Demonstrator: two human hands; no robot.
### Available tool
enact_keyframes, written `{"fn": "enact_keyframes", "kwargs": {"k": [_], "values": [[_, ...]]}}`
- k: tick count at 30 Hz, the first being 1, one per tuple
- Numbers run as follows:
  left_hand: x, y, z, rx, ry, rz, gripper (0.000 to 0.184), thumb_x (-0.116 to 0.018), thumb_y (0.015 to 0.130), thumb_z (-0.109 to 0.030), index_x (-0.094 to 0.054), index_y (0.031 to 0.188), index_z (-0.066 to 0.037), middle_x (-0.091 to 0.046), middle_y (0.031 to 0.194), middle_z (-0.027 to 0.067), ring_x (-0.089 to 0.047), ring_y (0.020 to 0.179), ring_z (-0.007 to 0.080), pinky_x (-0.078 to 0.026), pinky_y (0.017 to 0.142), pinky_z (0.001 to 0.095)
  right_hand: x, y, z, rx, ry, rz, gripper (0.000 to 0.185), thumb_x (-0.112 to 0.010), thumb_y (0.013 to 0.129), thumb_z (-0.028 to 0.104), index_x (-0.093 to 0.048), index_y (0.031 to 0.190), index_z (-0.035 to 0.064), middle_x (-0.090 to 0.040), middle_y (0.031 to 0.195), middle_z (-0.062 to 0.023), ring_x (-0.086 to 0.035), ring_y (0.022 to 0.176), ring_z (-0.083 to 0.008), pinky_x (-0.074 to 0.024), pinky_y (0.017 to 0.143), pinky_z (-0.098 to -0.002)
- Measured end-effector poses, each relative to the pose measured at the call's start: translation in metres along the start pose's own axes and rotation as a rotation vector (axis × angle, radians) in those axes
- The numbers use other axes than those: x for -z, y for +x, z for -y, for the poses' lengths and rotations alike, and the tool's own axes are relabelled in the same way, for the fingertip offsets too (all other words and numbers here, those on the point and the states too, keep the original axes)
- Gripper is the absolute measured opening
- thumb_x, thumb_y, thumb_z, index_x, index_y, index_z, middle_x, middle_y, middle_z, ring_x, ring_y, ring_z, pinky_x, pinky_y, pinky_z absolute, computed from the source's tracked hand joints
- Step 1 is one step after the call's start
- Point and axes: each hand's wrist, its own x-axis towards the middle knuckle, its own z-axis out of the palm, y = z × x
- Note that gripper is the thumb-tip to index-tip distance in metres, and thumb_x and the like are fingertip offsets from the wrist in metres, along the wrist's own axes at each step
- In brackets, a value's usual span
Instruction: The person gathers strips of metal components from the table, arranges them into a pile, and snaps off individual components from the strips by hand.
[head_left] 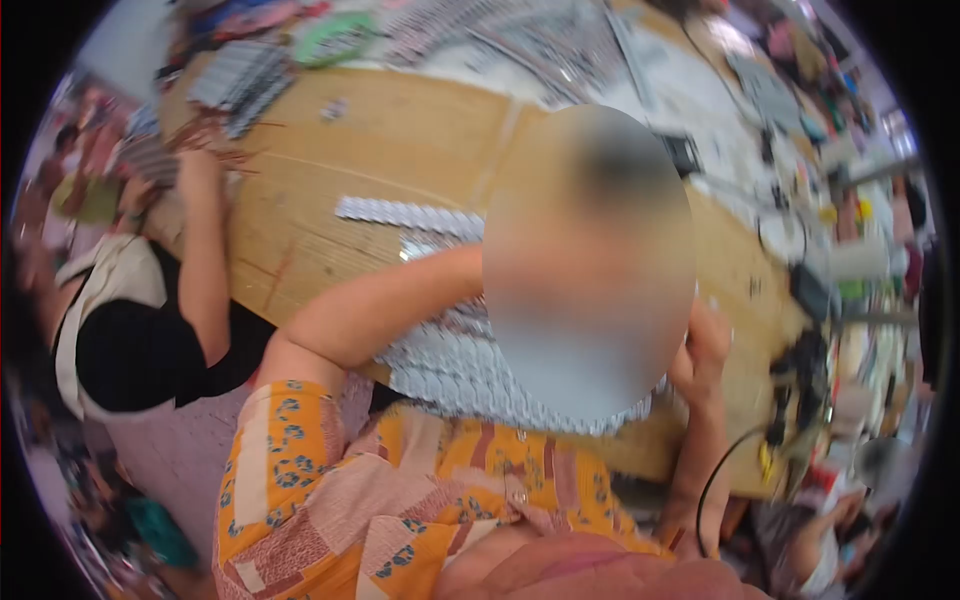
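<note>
My left forearm (400, 300) reaches across the table from the left, and a large blurred oval hides my left hand. At the oval's right edge, my right hand (705, 345) is raised over the table with its fingers bent together; what they hold is hidden. Silvery, scalloped sheets (440, 385) lie along the near table edge, close to my body and partly under the oval. A narrow pale strip of similar pattern (410, 213) rests beyond my left forearm, with a shiny clear piece (425, 246) beside it.
The brown tabletop (390, 120) bears stacked silvery strips (240, 80) and a green item (335, 38) at the far left. A co-worker's arm (205, 250) reaches over the left side. Dark equipment (800, 375) and a black cable (712, 480) are on the right.
</note>
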Motion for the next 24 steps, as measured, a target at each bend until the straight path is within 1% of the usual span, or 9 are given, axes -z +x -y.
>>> {"fn": "enact_keyframes", "kwargs": {"k": [2,4,7,8,11,14,17,23,24], "values": [[-0.001,-0.001,-0.008,0.127,-0.163,0.022,0.012,-0.070,0.088,-0.011,-0.070,0.090,0.001,-0.067,0.064,0.0057,-0.066,0.059,0.0119,-0.051,0.055,0.0287,0.002,0.001,0.016,-0.380,0.382,0.061,0.020,-0.062,0.095,0.013,-0.058,0.079,0.0021,-0.053,0.061,-0.0032,-0.042,0.044,-0.0122,-0.0342,0.044,-0.0283],[-0.002,0.001,-0.012,0.222,-0.340,0.042,0.010,-0.070,0.088,-0.007,-0.070,0.092,0.001,-0.067,0.066,0.0044,-0.065,0.060,0.0113,-0.051,0.055,0.0277,0.005,0.001,0.005,-0.756,1.237,0.121,0.022,-0.059,0.099,0.017,-0.058,0.081,0.0042,-0.057,0.063,-0.0023,-0.045,0.045,-0.0105,-0.0344,0.042,-0.0253],[-0.008,0.002,-0.003,0.158,-0.153,-0.126,0.009,-0.071,0.089,-0.004,-0.069,0.094,0.002,-0.068,0.071,0.0029,-0.066,0.067,0.0097,-0.050,0.057,0.0269,-0.011,0.005,-0.004,-0.773,1.371,0.000,0.025,-0.056,0.102,0.020,-0.057,0.081,0.0059,-0.059,0.065,-0.0015,-0.047,0.047,-0.0077,-0.0341,0.041,-0.0216],[-0.011,0.001,0.003,0.021,0.080,-0.177,0.008,-0.070,0.088,-0.003,-0.069,0.094,0.002,-0.070,0.077,0.0067,-0.067,0.070,0.0126,-0.051,0.058,0.0286,-0.014,0.004,-0.003,-0.752,1.195,-0.041,0.026,-0.057,0.103,0.021,-0.060,0.083,0.0044,-0.062,0.067,-0.0021,-0.049,0.048,-0.0053,-0.0346,0.041,-0.0200],[-0.018,0.005,0.013,-0.267,0.339,-0.324,0.009,-0.071,0.085,0.000,-0.069,0.094,0.001,-0.070,0.080,0.0109,-0.068,0.070,0.0204,-0.051,0.060,0.0321,-0.017,0.005,0.000,-0.694,0.987,-0.129,0.025,-0.058,0.103,0.022,-0.064,0.086,0.0040,-0.063,0.067,-0.0011,-0.050,0.049,-0.0034,-0.0356,0.042,-0.0187],[-0.024,0.003,0.013,-0.332,0.429,-0.350,0.014,-0.071,0.082,0.003,-0.069,0.096,0.000,-0.068,0.081,0.0141,-0.067,0.069,0.0285,-0.052,0.060,0.0345,-0.017,0.001,-0.003,-0.647,0.801,-0.116,0.023,-0.059,0.102,0.021,-0.067,0.088,0.0038,-0.063,0.067,0.0003,-0.051,0.050,-0.0020,-0.0372,0.044,-0.0180],[-0.031,0.000,0.013,-0.308,0.562,-0.372,0.015,-0.071,0.081,0.004,-0.067,0.096,0.000,-0.066,0.078,0.0140,-0.066,0.068,0.0304,-0.051,0.058,0.0363,-0.012,0.002,0.000,-0.523,0.583,-0.058,0.022,-0.062,0.101,0.020,-0.068,0.087,0.0040,-0.063,0.065,0.0016,-0.050,0.050,-0.0010,-0.0372,0.044,-0.0172],[-0.032,0.004,0.018,-0.323,0.506,-0.452,0.016,-0.070,0.081,0.004,-0.066,0.096,0.000,-0.062,0.074,0.0133,-0.065,0.066,0.0312,-0.050,0.056,0.0382,-0.013,0.006,0.000,-0.664,0.723,-0.065,0.024,-0.062,0.101,0.021,-0.068,0.085,0.0040,-0.062,0.064,0.0018,-0.049,0.049,-0.0007,-0.0355,0.044,-0.0171],[-0.034,0.004,0.019,-0.316,0.512,-0.427,0.017,-0.069,0.082,0.004,-0.066,0.097,0.000,-0.063,0.075,0.0135,-0.066,0.067,0.0314,-0.050,0.057,0.0381,-0.014,0.005,-0.001,-0.693,0.780,-0.085,0.024,-0.062,0.101,0.021,-0.068,0.085,0.0040,-0.062,0.064,0.0017,-0.049,0.048,-0.0008,-0.0353,0.043,-0.0171]]}}
